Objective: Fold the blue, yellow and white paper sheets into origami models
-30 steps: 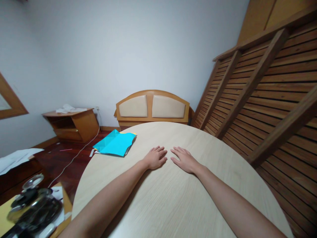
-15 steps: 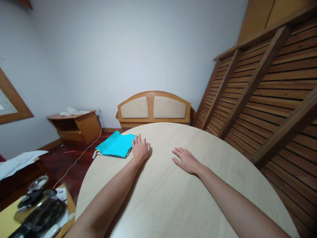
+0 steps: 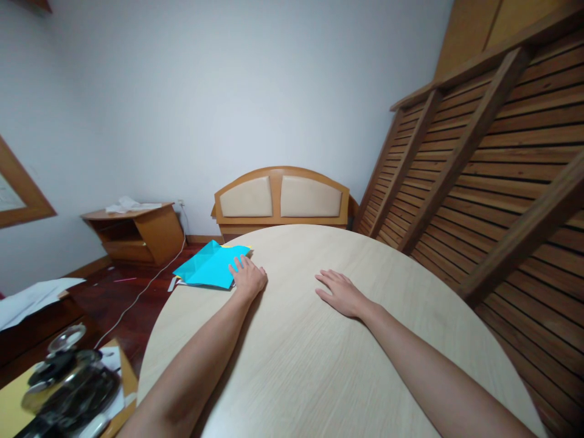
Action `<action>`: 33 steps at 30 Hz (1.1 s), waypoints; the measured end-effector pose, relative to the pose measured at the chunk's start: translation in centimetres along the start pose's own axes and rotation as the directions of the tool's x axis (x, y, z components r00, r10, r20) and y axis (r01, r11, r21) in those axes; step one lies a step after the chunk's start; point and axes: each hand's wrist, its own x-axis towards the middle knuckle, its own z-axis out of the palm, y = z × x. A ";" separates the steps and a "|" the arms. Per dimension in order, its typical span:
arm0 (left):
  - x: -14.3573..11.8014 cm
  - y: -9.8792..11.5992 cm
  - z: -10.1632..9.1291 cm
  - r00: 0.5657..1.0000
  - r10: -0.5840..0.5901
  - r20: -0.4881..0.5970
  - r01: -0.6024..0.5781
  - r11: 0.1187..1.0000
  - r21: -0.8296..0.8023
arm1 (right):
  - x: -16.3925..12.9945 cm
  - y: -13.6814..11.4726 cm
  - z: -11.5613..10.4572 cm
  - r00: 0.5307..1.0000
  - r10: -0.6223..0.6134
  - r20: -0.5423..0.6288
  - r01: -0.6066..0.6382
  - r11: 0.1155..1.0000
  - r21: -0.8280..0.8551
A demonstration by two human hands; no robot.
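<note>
Fingers of the left hand (image 3: 247, 275) spread flat on the near edge of the blue paper (image 3: 208, 266) — grip open, nothing clamped. That paper lies at the desk's (image 3: 319, 365) far left rim. Right hand (image 3: 340, 293) rests palm-down, open, mid-desk — well apart.

Soft even daylight, fisheye-bent edges

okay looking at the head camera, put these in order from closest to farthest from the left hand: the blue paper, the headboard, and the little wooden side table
1. The blue paper: the left hand has its fingers on its right edge, at the table's far left rim.
2. The headboard: beyond the round table, against the back wall.
3. The wooden side table: on the floor, far left by the wall.
</note>
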 end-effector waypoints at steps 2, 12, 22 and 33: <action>0.0 0.0 0.0 1.000 -0.003 0.007 0.003 1.000 -0.001 | 0.0 0.0 0.0 1.000 -0.006 -0.001 0.006 1.000 -0.002; 0.1 -0.1 0.4 1.000 0.004 -0.006 -0.004 1.000 -0.007 | 0.0 -0.1 -0.1 1.000 -0.002 0.000 0.002 1.000 0.000; 0.3 0.0 0.2 1.000 0.009 -0.015 -0.009 1.000 -0.018 | -0.2 -0.4 -0.4 1.000 0.013 0.008 -0.013 1.000 0.000; -1.6 1.8 -1.4 0.963 0.217 -0.158 -0.224 0.974 -0.028 | -0.1 -0.2 -0.2 1.000 0.010 0.001 -0.010 1.000 -0.006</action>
